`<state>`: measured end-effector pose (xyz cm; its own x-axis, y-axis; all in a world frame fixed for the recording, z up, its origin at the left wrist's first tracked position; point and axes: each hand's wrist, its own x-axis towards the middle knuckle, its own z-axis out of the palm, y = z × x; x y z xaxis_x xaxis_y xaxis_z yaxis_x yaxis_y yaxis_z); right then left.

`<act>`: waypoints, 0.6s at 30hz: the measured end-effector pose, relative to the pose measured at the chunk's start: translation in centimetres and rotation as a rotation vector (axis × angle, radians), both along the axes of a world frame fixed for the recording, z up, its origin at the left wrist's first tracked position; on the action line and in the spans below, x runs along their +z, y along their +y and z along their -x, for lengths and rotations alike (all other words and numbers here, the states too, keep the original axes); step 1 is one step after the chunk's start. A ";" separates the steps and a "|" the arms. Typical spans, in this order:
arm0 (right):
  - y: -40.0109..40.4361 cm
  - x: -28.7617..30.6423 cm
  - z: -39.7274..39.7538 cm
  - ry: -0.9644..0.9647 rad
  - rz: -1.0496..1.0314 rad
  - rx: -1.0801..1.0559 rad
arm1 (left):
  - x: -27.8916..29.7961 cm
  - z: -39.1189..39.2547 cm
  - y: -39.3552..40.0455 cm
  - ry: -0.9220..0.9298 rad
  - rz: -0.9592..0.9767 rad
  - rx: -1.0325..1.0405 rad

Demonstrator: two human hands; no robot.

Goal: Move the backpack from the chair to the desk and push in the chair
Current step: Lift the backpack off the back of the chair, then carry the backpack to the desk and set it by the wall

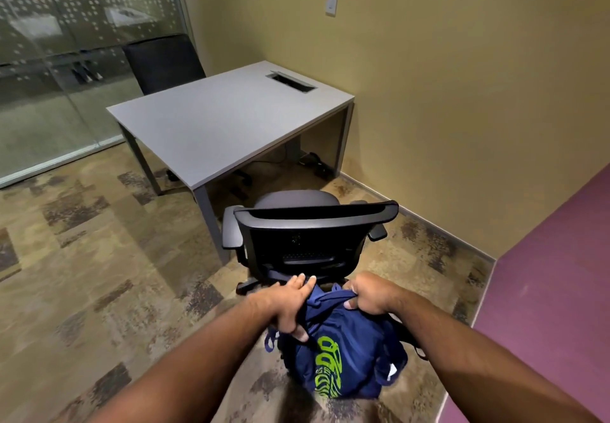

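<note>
Navy fabric backpack with a lime-green print (343, 350) hangs between my two hands, off the seat and behind the black mesh-backed office chair (307, 234). My left hand (292, 303) has its fingers loosely spread over the bag's upper left edge, thumb pressed down on the cloth. My right hand (369, 294) is curled tight, fist closed on the bunched top of the bag. The chair stands pulled out just beside the grey rectangular desk (214, 125), whose top lies well ahead of the bag.
</note>
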<state>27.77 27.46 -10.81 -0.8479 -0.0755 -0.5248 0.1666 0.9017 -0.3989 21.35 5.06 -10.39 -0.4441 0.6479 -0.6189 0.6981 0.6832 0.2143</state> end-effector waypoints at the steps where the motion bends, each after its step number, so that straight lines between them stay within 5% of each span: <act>1: 0.2 0.2 -0.2 0.005 0.003 -0.003 | -0.4 -0.4 0.6 0.006 -0.023 0.027; 8: 0.9 0.7 -1.8 0.034 -0.006 -0.036 | -1.6 -0.9 3.1 0.224 -0.199 0.012; 18: 4.0 1.0 -4.5 0.201 -0.020 -0.299 | 0.0 0.4 6.7 0.187 -0.353 -0.138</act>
